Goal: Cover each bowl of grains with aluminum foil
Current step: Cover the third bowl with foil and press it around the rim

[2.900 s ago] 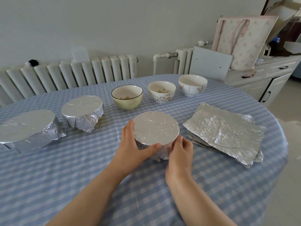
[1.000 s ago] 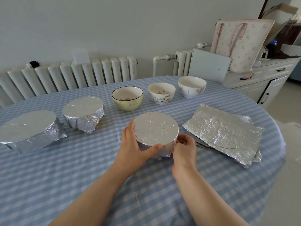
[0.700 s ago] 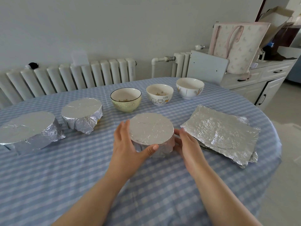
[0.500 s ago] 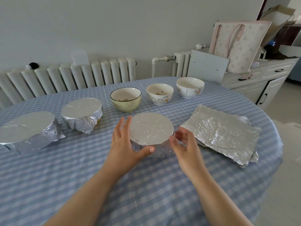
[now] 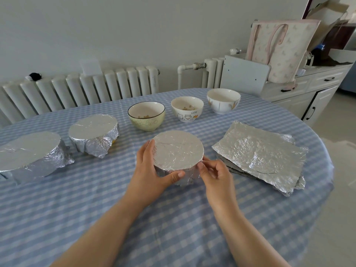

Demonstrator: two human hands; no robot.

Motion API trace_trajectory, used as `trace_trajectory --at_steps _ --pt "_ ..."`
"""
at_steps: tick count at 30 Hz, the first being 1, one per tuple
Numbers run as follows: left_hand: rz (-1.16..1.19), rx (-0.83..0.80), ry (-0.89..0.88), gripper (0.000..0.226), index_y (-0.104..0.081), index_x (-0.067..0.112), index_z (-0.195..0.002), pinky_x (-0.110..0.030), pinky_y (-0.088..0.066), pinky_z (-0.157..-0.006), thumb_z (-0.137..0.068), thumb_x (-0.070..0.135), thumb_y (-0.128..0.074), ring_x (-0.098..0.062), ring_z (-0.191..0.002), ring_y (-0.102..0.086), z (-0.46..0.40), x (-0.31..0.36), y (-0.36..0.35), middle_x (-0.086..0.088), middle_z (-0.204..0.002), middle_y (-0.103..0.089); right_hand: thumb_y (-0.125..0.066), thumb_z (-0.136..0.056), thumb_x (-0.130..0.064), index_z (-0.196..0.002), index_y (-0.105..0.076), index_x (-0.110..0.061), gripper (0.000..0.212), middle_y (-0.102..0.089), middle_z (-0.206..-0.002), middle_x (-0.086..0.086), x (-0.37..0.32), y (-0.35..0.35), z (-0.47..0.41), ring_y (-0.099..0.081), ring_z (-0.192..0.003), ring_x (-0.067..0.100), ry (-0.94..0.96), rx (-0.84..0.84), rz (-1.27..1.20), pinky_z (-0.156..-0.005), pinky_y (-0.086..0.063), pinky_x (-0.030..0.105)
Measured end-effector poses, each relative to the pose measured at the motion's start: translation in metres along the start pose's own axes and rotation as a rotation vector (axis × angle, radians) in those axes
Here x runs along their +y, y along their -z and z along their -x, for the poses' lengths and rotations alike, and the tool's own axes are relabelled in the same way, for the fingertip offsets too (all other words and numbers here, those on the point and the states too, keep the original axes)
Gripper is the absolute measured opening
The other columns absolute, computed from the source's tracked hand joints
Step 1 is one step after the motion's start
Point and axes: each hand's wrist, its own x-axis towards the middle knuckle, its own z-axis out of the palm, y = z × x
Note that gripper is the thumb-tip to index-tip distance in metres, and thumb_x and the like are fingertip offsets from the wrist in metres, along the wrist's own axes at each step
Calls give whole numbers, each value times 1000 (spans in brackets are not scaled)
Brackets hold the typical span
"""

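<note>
Back against the foil-covered bowl [image 5: 178,149] at frame centre after lifting off a moment ago: left hand [image 5: 152,170] cupped around its left side with thumb pressed to the front foil, right hand [image 5: 215,175] with curled fingertips pinching the foil at its lower right edge. Further up the checked bench [image 5: 77,205], three uncovered bowls [image 5: 146,115]; at left, two wrapped bowls [image 5: 94,132]; at right, stacked foil sheets [image 5: 260,155].
</note>
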Motion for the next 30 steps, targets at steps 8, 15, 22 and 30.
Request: trace_trajectory --at_steps 8,15,22,30 --pt "-38 74 31 129 -16 23 -152 -22 -27 -104 -46 77 -66 -8 -137 -29 7 8 -8 6 -152 -19 -48 -100 -19 -103 -50 -12 8 -58 -88 -11 -11 -21 9 -58 -70 -9 -12 125 -65 -60 -42 4" --pt "-53 91 35 133 -13 23 -152 -21 -26 -102 -42 80 -62 -8 -138 -28 7 10 -9 6 -153 -17 -41 -102 -29 -88 -44 -26 15 -64 -88 11 -6 -34 6 -62 -81 28 -21 220 59 -73 -49 37" --pt "-52 89 37 133 -11 22 -152 -20 -26 -103 -44 80 -63 -7 -139 -28 7 10 -9 8 -152 -16 -39 -102 -24 -90 -46 -17 16 -51 -81 -8 -14 -40 1 -50 -74 4 -95 290 37 -68 -33 22" --pt "-46 75 34 135 -9 21 -153 -23 -26 -106 -45 82 -63 -10 -140 -25 5 9 -9 6 -153 -15 -42 -95 -4 -91 -45 -30 26 -62 -97 3 -12 -45 -7 -63 -91 27 -209 322 -16 -80 -54 44"
